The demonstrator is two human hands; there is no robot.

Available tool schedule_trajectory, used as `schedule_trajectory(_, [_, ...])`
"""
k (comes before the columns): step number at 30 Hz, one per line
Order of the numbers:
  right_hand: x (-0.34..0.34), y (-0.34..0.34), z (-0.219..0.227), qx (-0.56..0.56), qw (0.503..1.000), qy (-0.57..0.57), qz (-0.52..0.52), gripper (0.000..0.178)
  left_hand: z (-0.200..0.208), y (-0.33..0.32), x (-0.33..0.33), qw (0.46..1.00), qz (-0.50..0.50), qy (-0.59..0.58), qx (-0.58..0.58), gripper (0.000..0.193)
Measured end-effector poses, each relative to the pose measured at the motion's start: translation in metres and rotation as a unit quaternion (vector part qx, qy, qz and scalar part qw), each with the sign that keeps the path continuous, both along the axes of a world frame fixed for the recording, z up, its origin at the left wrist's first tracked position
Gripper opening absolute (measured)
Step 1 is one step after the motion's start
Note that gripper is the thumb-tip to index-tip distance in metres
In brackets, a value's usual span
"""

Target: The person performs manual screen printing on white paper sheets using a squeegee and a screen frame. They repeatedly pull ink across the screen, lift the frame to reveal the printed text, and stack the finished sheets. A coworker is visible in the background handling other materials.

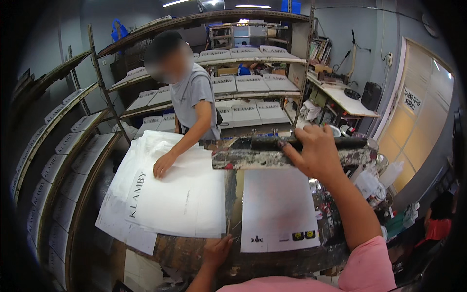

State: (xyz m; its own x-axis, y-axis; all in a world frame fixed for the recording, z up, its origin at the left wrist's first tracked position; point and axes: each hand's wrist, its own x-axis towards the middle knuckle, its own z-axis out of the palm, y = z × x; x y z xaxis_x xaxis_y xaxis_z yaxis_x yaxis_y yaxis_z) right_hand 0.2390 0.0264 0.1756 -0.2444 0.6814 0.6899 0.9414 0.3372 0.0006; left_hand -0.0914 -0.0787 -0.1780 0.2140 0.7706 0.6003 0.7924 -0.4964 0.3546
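My right hand [314, 148] is closed around the upper edge of a paint-stained screen-printing frame [262, 159], which stands raised and tilted above the table. A dark bar [350, 143] runs along that edge. Below the frame lies a pale sheet [279, 209] with faint reddish stains and small black and yellow marks. My left hand [217, 251] rests at the table's near edge, one finger stretched toward the corner of a stack of white printed sheets [204, 209]; its other fingers are partly hidden. A co-worker's hand [164, 165] touches that stack from the far side.
The co-worker [197, 97] stands across the table. Metal racks [258, 61] behind and to the left carry several printed white stacks. On the right are a side bench [345, 100], cluttered bottles and jars [377, 182], and a door with yellowish panels [418, 117].
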Motion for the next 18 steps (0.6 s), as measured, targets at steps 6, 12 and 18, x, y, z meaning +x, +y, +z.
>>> schedule_trajectory(6, [0.001, 0.011, 0.016, 0.003, 1.0, 0.003, 0.001, 0.046, 0.017, 0.014, 0.009, 0.999, -0.034, -0.022, 0.035, 0.017])
schedule_trajectory(12, [0.006, 0.032, 0.031, 0.016, 0.999, 0.034, 0.004, 0.049, 0.046, 0.058, -0.009, 0.989, 0.013, 0.133, -0.058, 0.049])
schedule_trajectory(18, [0.01, 0.032, 0.02, 0.04, 0.999, 0.035, 0.009, 0.053, 0.016, 0.072, -0.014, 0.953, 0.062, 0.239, -0.175, 0.067])
